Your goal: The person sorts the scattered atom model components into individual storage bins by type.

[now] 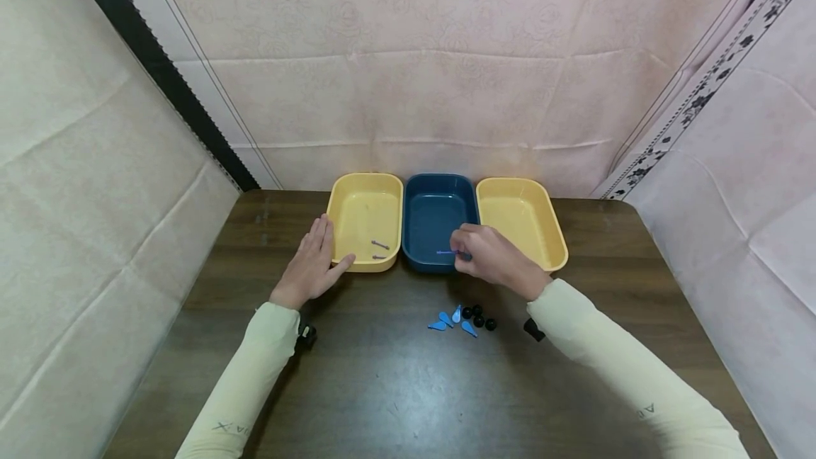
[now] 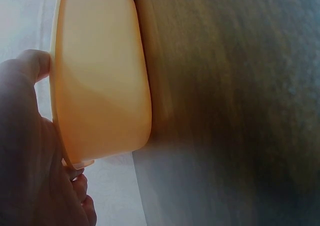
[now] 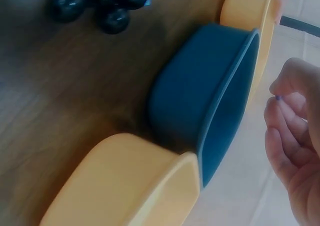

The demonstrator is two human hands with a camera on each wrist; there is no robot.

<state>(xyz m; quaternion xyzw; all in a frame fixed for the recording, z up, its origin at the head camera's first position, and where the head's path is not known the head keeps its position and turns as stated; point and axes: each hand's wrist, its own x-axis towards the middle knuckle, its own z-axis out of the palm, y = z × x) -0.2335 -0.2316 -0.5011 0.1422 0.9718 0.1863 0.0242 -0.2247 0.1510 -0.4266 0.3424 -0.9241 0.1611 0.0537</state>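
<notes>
My left hand rests at the near left corner of the left yellow tray, its fingers straight along the side and the thumb at the front rim. Two thin purple sticks lie on that tray's floor. Over the near right part of the dark blue tray, my right hand pinches another purple stick between thumb and fingertips. Only a tiny end of this stick shows in the right wrist view. In the left wrist view, the thumb touches the yellow rim.
A second yellow tray stands right of the blue one, all three side by side against the back cloth. Nearer on the brown table lie several blue drop-shaped pieces and several shiny black balls. Cloth walls enclose the table.
</notes>
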